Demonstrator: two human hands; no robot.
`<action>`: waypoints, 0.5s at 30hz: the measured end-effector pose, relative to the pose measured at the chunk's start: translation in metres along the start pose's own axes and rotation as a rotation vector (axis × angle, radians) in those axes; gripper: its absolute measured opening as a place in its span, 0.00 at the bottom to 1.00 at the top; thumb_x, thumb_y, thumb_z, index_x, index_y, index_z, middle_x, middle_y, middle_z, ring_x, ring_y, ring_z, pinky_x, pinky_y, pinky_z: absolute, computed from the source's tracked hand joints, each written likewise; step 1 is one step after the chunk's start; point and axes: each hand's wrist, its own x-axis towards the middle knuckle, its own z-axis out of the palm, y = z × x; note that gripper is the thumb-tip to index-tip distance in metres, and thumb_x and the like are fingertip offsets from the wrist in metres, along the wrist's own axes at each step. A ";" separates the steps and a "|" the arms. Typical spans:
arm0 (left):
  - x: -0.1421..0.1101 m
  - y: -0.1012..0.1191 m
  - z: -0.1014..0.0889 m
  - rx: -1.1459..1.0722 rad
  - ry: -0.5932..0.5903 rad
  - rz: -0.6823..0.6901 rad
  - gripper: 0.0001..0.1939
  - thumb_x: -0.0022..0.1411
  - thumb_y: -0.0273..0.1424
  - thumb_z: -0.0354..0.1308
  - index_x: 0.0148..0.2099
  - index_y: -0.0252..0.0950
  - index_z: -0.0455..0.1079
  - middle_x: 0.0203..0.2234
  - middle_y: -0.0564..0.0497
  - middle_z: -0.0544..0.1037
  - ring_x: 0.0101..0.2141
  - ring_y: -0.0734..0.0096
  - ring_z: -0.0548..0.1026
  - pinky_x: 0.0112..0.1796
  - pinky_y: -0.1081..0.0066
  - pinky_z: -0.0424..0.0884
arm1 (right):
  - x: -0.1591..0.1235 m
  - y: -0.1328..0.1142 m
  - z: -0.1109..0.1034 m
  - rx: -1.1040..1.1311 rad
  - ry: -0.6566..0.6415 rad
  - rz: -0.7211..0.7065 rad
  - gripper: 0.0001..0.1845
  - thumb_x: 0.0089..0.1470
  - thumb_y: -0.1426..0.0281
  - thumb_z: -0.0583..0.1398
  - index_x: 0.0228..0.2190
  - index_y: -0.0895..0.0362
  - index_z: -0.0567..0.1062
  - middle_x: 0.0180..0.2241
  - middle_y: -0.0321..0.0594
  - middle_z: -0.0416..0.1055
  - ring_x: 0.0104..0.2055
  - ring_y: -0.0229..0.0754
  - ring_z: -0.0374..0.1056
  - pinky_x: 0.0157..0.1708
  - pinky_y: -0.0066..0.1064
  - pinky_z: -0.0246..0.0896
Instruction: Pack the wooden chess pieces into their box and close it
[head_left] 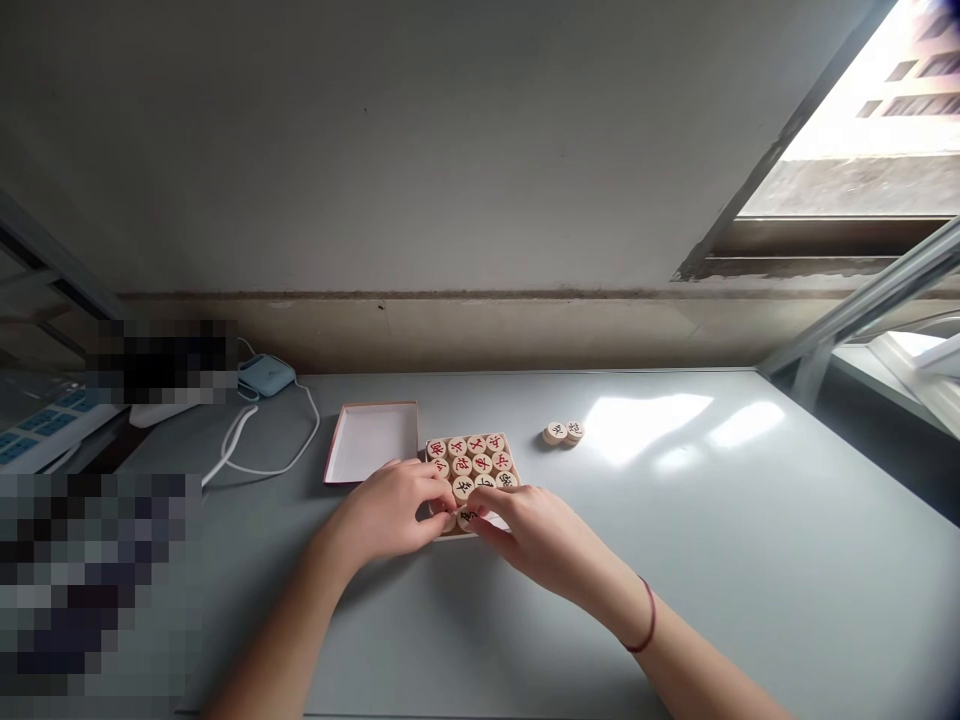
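Round wooden Chinese chess pieces [481, 462] with red and black characters fill rows of a shallow square box [454, 537] on the desk. My left hand [394, 508] reaches over the box's left front part, its thumb and fingers closed on a chess piece [447, 523] in the front row. Beside it, my right hand [536, 525] pinches another black-marked piece [466, 518] in that row between thumb and forefinger. My fingers hide parts of the two front rows. Two short stacks of pieces [556, 432] stand side by side to the right of the box.
An upturned box lid [373, 442] with a white inside lies behind my left hand. At the left are a white cable [279, 472], a light-blue device [266, 375] and a power strip [56, 425]. The wall [480, 335] borders the grey desk [697, 560] at the back.
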 end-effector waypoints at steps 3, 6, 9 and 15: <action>0.000 0.000 0.001 -0.012 -0.005 0.010 0.07 0.58 0.29 0.54 0.34 0.42 0.74 0.31 0.56 0.77 0.34 0.71 0.72 0.39 0.71 0.64 | 0.001 0.000 0.002 0.017 0.015 -0.014 0.08 0.58 0.71 0.54 0.34 0.53 0.73 0.23 0.35 0.71 0.23 0.36 0.66 0.22 0.24 0.49; -0.001 0.000 0.001 -0.016 0.003 0.017 0.07 0.58 0.29 0.54 0.33 0.41 0.74 0.30 0.55 0.77 0.33 0.71 0.72 0.39 0.71 0.65 | -0.001 0.000 0.002 0.051 0.024 -0.028 0.08 0.58 0.70 0.54 0.34 0.53 0.73 0.25 0.36 0.72 0.24 0.36 0.67 0.23 0.24 0.51; 0.000 0.002 0.000 0.000 0.038 0.032 0.08 0.58 0.30 0.53 0.34 0.41 0.74 0.29 0.54 0.77 0.33 0.70 0.72 0.37 0.71 0.66 | -0.001 0.004 -0.003 0.118 0.024 -0.053 0.08 0.59 0.67 0.54 0.35 0.52 0.73 0.28 0.36 0.74 0.25 0.36 0.67 0.23 0.24 0.53; 0.002 0.004 0.003 0.054 0.094 0.047 0.08 0.59 0.28 0.53 0.35 0.40 0.74 0.29 0.54 0.76 0.31 0.71 0.71 0.36 0.71 0.66 | 0.010 0.043 -0.015 -0.084 0.336 0.114 0.15 0.59 0.69 0.50 0.44 0.55 0.71 0.42 0.46 0.73 0.26 0.38 0.68 0.27 0.31 0.62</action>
